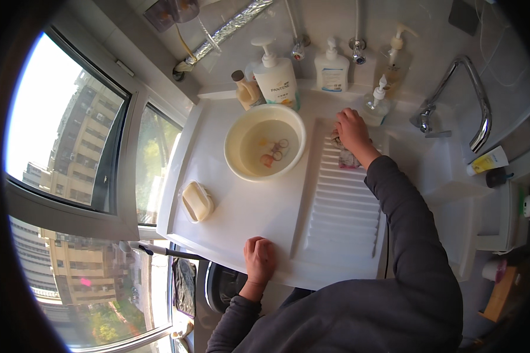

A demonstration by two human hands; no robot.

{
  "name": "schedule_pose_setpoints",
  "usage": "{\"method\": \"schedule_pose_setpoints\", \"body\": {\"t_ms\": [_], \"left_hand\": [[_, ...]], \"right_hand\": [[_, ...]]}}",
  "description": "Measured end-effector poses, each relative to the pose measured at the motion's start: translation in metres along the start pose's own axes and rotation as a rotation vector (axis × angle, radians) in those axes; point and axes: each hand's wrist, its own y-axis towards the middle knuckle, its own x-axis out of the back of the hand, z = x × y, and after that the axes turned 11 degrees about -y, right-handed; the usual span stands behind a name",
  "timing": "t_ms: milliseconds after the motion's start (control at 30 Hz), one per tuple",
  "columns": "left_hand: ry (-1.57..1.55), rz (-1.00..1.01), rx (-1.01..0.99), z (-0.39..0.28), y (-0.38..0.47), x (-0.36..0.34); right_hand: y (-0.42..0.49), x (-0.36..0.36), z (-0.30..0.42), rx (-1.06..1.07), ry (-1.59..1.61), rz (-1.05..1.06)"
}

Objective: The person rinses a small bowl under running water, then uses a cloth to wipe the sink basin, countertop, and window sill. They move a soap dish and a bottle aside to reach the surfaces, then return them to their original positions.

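My right hand [354,132] is at the upper part of the ribbed washboard [342,207], its fingers closed on a small wet-looking cloth [349,159]. Part of that greyish, pink-edged cloth is hidden under the hand. My left hand [259,260] rests on the front edge of the white counter [247,220], fingers curled together, with nothing visible in it. Left of the washboard stands a cream plastic basin [232,161] of water. In the water lie several small items, among them ring-shaped bands [281,149] and an orange piece [266,160].
A soap bar [195,201] sits in a dish at the left. Behind the basin are a Pantene pump bottle [279,79] and a brown-capped bottle [247,92]. Other pump bottles [332,70] [376,106] line the back. The chrome faucet [481,106] arches over the right-hand sink [441,176].
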Motion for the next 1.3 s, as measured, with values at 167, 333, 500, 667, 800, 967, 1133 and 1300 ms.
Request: {"method": "schedule_pose_setpoints", "body": {"t_ms": [167,333,500,667,800,967,1133,1300], "left_hand": [[0.009,0.002,0.014,0.001,-0.001,-0.001],[-0.013,-0.011,0.006,0.001,-0.001,-0.001],[-0.020,-0.002,0.026,0.002,-0.002,-0.001],[-0.049,0.009,0.023,0.006,-0.003,-0.002],[-0.052,0.016,0.014,0.008,-0.004,-0.003],[-0.078,0.028,-0.007,0.009,-0.003,-0.004],[-0.064,0.048,0.015,0.008,-0.004,-0.004],[-0.025,0.067,0.013,0.007,-0.004,-0.003]], "right_hand": [[-0.020,0.017,-0.008,-0.293,0.303,-0.115],[-0.043,0.029,-0.016,-0.552,0.634,-0.022],[-0.105,0.062,-0.045,-0.761,0.830,0.082],[-0.185,0.103,-0.083,-0.829,0.930,0.077],[-0.247,0.118,-0.100,-0.731,0.380,0.130],[-0.301,0.130,-0.106,-0.781,0.144,0.541],[-0.344,0.147,-0.093,-0.869,-0.129,1.210],[-0.344,0.138,-0.146,-0.916,0.093,1.756]]}}
